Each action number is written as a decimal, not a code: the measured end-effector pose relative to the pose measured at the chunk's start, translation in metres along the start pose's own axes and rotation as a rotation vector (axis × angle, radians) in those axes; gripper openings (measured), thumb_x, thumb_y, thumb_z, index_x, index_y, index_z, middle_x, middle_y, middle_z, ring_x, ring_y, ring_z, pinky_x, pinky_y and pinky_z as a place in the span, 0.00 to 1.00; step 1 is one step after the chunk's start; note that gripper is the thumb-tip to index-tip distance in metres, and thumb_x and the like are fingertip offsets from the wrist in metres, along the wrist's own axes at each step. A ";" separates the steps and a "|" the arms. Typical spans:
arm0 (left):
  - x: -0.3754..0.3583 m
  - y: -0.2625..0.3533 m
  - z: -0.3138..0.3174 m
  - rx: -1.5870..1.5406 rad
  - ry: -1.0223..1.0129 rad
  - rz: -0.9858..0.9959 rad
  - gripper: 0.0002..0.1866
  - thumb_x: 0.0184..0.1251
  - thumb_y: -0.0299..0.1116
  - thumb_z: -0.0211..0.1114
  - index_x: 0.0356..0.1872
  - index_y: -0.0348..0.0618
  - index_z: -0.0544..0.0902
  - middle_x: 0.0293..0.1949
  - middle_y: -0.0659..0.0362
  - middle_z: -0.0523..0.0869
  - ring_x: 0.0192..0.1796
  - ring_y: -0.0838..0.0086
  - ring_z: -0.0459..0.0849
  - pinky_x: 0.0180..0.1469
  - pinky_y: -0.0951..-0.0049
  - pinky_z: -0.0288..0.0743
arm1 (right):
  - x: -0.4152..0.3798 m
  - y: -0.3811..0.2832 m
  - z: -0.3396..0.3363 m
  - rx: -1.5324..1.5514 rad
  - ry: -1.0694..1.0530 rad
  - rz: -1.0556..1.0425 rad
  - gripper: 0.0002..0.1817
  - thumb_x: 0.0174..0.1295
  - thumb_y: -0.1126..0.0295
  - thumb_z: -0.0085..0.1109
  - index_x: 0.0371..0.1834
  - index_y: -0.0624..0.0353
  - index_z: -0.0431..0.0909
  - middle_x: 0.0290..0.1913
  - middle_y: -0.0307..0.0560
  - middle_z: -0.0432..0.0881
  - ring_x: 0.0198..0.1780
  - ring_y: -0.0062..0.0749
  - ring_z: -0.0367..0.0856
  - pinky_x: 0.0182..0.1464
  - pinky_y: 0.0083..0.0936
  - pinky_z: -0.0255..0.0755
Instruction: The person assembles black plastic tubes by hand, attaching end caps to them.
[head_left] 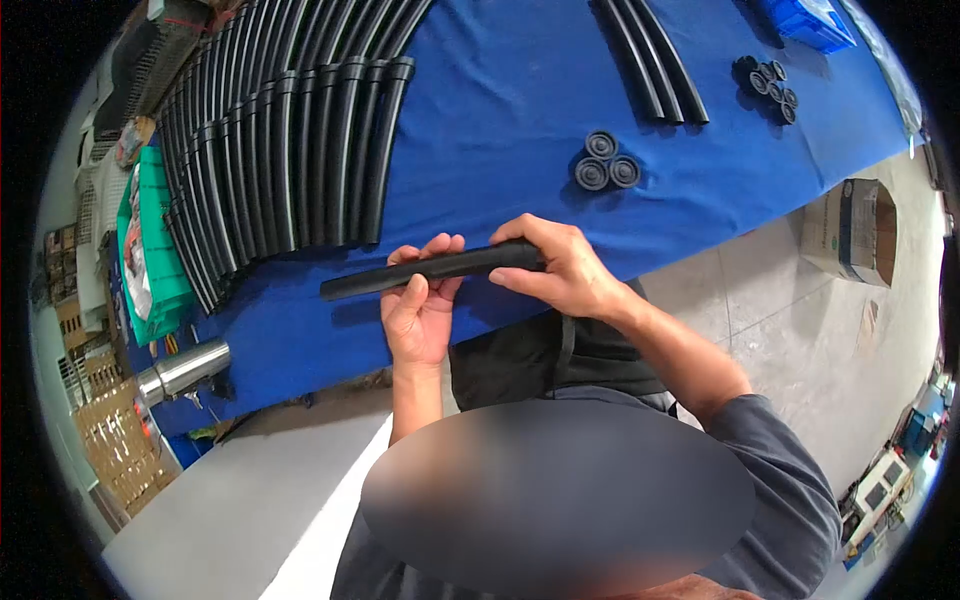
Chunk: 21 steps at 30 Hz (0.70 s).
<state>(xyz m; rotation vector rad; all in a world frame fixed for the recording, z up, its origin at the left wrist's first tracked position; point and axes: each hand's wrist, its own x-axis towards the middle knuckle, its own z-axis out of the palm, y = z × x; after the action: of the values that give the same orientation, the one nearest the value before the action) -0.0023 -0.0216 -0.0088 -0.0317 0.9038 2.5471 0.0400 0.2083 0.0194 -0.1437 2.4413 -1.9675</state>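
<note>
A black tube [450, 266] lies nearly level across both hands, above the near edge of the blue cloth. My left hand [422, 305] holds it around the middle, palm up, with the thumb in front and the fingers behind. At the tube's right end, my right hand [550, 265] grips it between thumb and fingers and partly hides that end. Beyond the hands, three round black caps [601, 146] sit together on the cloth.
Rows of black tubes [338, 160] cover the table's left part. More tubes [655, 60], round black parts [775, 88] and a blue bin [815, 22] lie at the back right. A metal cylinder [185, 370] and green bin [155, 250] stand left. A cardboard box [848, 232] is on the floor.
</note>
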 end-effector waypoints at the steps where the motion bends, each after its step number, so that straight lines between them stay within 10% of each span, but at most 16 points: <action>1: 0.000 0.000 -0.002 0.010 -0.043 0.002 0.18 0.73 0.25 0.67 0.62 0.40 0.78 0.64 0.39 0.82 0.72 0.45 0.77 0.73 0.45 0.76 | 0.000 0.005 0.002 -0.048 0.045 -0.124 0.22 0.60 0.66 0.77 0.53 0.63 0.79 0.37 0.51 0.82 0.35 0.35 0.83 0.37 0.32 0.76; 6: 0.000 0.000 -0.008 -0.035 -0.056 -0.001 0.18 0.72 0.25 0.68 0.61 0.41 0.78 0.64 0.39 0.82 0.72 0.46 0.78 0.73 0.46 0.76 | -0.001 -0.008 -0.003 0.046 -0.018 0.135 0.23 0.61 0.62 0.76 0.53 0.63 0.79 0.31 0.51 0.82 0.32 0.39 0.83 0.37 0.34 0.75; 12: 0.000 0.000 -0.008 -0.024 -0.073 0.007 0.17 0.74 0.24 0.66 0.61 0.39 0.77 0.65 0.39 0.82 0.72 0.46 0.77 0.74 0.45 0.76 | -0.003 -0.003 0.000 0.036 0.052 -0.076 0.19 0.60 0.68 0.74 0.50 0.63 0.79 0.38 0.54 0.83 0.39 0.46 0.84 0.42 0.37 0.75; 21: 0.001 0.000 -0.008 -0.020 -0.075 0.011 0.18 0.73 0.23 0.67 0.60 0.39 0.76 0.64 0.39 0.82 0.72 0.46 0.77 0.73 0.47 0.77 | -0.003 0.006 0.001 -0.013 0.027 -0.087 0.22 0.62 0.63 0.76 0.54 0.62 0.80 0.37 0.46 0.82 0.36 0.28 0.79 0.37 0.30 0.72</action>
<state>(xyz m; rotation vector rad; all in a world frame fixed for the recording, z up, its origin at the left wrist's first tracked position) -0.0039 -0.0257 -0.0150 0.0628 0.8522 2.5495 0.0423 0.2083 0.0129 -0.2286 2.5062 -1.9995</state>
